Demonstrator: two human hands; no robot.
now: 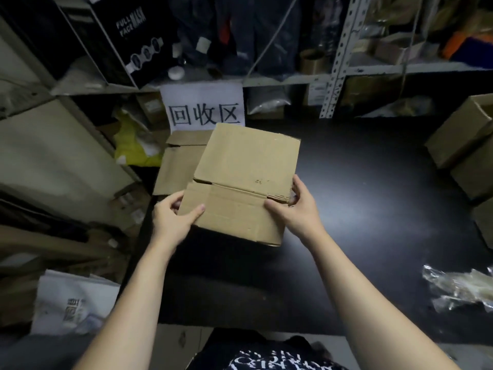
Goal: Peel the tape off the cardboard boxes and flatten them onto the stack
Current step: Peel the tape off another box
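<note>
Head view: box (240, 177) is held in both hands over the left part of the black table (360, 209). I cannot tell whether its lower edge touches the surface. Its far end overlaps the stack (178, 166) of flat cardboard lying just beyond, under a white sign (202, 108).

Left hand (170, 220) grips the near left edge, thumb on top of the flap, fingers (176, 202) curled underneath. Right hand (298, 209) grips the near right corner, thumb across the flap and the rest wrapped round the edge. Both hands are closed on cardboard and hold nothing else.

No tape strip shows on the visible faces, and the near flap looks loose along its crease. The box looks shallow but keeps some depth at the near edge, so it does not seem fully collapsed.

Judgement: peeling looks done for this box, and the step in hand is flattening. The next move calls for pressing the panels flat along the creases, then laying the sheet square on the stack.

Periphery: unflattened cartons (464, 134) stand at the table's right edge. A clear crumpled wad (458, 287) lies near right, possibly spent tape. Shelving (336, 49) runs behind.
</note>
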